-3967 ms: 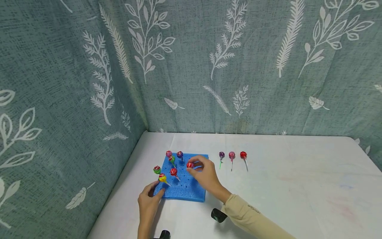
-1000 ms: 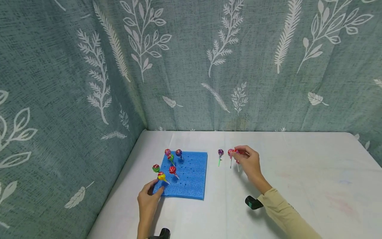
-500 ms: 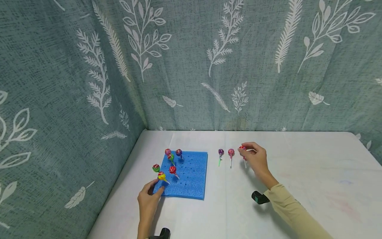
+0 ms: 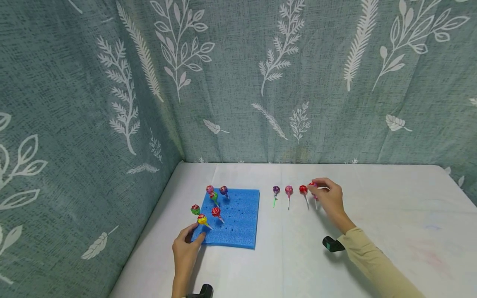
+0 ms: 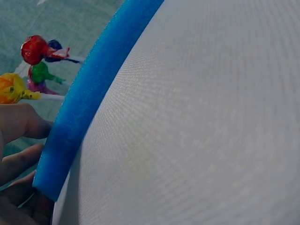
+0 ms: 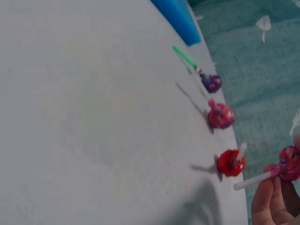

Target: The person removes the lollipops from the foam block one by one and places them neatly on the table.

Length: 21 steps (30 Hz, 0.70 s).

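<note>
In the head view my left hand [image 4: 185, 248] grips the near left corner of a blue foam block [image 4: 238, 227], thumb on the front edge and fingers at the left side. Several wrapped lollipops stick up from its left part, among them a yellow one [image 4: 202, 219] and a red one [image 4: 216, 212]. My right hand [image 4: 329, 200] pinches a pink-red lollipop [image 6: 289, 163] by its head, the white stick pointing down to the table. Just left of that hand lies a red lollipop [image 4: 303, 189], then a pink lollipop [image 4: 289, 189] and a purple lollipop [image 4: 276, 189] with a green stick.
A white-covered table [image 4: 391, 231] bears everything. A green patterned curtain [image 4: 238, 82] rises behind and at the left of it. Small holes dot the foam's top. Black wrist devices, one [image 4: 333, 244] under the right forearm, hang near the table.
My right hand has carried the lollipop from above the foam rightward, past the three in the row, to the right of the red one. My left hand has stayed at the foam's corner.
</note>
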Each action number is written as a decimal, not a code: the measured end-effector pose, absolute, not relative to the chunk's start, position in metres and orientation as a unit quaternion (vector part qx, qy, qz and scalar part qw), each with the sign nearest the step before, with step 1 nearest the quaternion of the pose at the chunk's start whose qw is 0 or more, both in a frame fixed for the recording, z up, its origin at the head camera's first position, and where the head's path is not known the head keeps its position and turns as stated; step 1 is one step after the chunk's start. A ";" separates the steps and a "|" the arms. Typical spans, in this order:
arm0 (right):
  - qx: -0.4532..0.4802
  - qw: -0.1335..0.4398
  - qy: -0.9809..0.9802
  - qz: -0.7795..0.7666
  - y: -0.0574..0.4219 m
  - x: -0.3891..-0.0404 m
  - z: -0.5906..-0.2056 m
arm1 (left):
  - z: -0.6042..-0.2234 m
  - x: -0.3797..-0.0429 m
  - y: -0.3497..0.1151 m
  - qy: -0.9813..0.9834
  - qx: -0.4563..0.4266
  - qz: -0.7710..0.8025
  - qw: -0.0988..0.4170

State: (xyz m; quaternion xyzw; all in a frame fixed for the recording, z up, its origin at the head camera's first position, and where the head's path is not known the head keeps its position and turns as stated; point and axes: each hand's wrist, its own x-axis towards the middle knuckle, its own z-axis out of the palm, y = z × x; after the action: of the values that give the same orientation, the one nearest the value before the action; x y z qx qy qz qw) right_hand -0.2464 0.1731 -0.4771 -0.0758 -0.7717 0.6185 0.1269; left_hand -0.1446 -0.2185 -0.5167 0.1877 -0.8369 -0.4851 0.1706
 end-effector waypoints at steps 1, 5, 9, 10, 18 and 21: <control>-0.080 0.125 -0.772 0.618 0.175 -0.247 -0.477 | -0.517 -0.145 -0.219 -0.837 0.187 -0.486 0.169; -0.091 0.107 -0.782 0.607 0.181 -0.251 -0.479 | -0.517 -0.145 -0.220 -0.837 0.184 -0.487 0.166; -0.098 0.086 -0.794 0.593 0.186 -0.253 -0.483 | -0.517 -0.145 -0.220 -0.837 0.181 -0.489 0.167; -0.099 0.083 -0.796 0.591 0.188 -0.254 -0.483 | -0.518 -0.145 -0.220 -0.837 0.180 -0.490 0.166; -0.101 0.072 -0.811 0.572 0.198 -0.261 -0.493 | -0.518 -0.145 -0.220 -0.839 0.183 -0.486 0.165; -0.104 0.067 -0.815 0.566 0.200 -0.263 -0.495 | -0.518 -0.146 -0.220 -0.839 0.184 -0.485 0.165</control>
State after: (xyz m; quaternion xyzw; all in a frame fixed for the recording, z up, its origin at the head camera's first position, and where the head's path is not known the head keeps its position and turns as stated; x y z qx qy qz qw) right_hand -0.2634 0.2000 -0.4948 -0.1039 -0.8149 0.5663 0.0674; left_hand -0.1457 -0.2204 -0.5180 0.1840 -0.8387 -0.4852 0.1651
